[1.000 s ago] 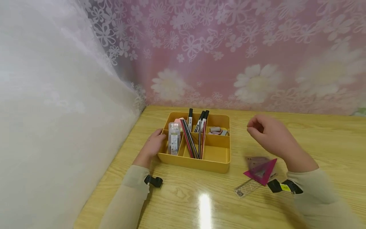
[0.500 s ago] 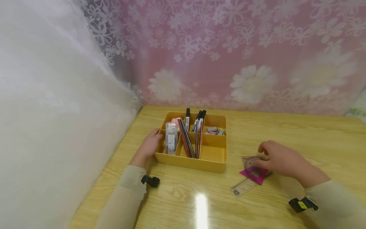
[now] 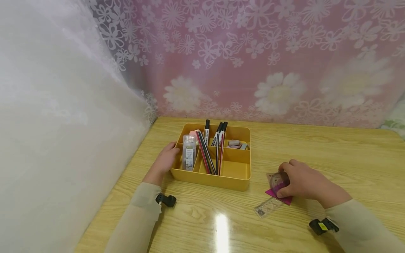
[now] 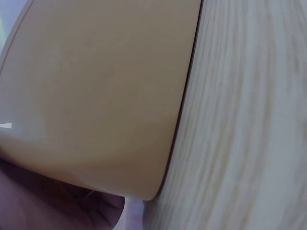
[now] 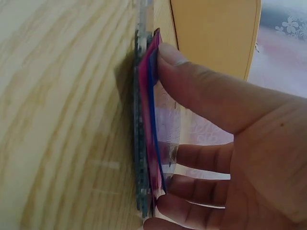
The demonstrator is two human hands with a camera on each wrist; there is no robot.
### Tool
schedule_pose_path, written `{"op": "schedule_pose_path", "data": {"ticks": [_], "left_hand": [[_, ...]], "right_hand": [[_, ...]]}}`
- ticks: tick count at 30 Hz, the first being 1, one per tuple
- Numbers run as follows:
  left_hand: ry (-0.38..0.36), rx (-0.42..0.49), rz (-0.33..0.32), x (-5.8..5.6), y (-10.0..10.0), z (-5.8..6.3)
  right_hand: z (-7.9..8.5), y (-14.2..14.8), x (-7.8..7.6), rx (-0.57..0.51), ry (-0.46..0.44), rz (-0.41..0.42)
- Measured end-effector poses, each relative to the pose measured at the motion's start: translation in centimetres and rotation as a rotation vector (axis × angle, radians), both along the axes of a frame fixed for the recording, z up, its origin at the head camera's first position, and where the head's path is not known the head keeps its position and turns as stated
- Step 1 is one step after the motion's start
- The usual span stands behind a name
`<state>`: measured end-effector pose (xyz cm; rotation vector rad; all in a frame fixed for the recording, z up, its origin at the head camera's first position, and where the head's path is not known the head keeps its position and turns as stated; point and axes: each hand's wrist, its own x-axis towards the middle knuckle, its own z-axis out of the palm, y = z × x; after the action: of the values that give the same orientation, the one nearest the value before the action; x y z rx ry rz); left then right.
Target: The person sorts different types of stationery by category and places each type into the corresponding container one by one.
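My left hand (image 3: 165, 160) holds the left side of a yellow compartment box (image 3: 209, 180); in the left wrist view its curled fingers (image 4: 103, 211) lie against the box's side wall. On the table to the right, my right hand (image 3: 303, 181) grips a dark, see-through protractor (image 3: 276, 181) between thumb and fingers. Beneath the protractor lies a magenta set square (image 3: 286, 200). A clear ruler (image 3: 267, 207) pokes out under both, towards the front left. The right wrist view shows the thumb on the near edge of this thin stack and the fingers along its far edge.
Inside the box are a clear plastic bottle-shaped case (image 3: 189, 154), several pencils (image 3: 205, 154), black-capped markers (image 3: 206, 133) and eraser-like pieces (image 3: 234, 143). The front right compartment shows its bare floor. A flowered curtain (image 3: 237, 70) hangs behind the table, and white cloth (image 3: 63, 123) on the left.
My right hand has come down from above the table onto the stack and taken hold of the protractor. The left hand stays on the box; the head view has shifted slightly.
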<state>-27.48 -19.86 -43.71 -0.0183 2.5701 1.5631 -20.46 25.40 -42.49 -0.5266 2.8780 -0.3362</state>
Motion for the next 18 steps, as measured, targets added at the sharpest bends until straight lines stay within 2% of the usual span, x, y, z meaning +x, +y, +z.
{"op": "schedule_pose_path", "data": {"ticks": [12, 18], "left_hand": [[0.002, 0.002, -0.007, 0.1, 0.0, 0.1], [-0.003, -0.006, -0.001, 0.2, 0.0, 0.1]], "right_hand": [[0.0, -0.5, 1.1, -0.087, 0.038, -0.061], [1.2, -0.8, 1.2, -0.156, 0.031, -0.014]]}}
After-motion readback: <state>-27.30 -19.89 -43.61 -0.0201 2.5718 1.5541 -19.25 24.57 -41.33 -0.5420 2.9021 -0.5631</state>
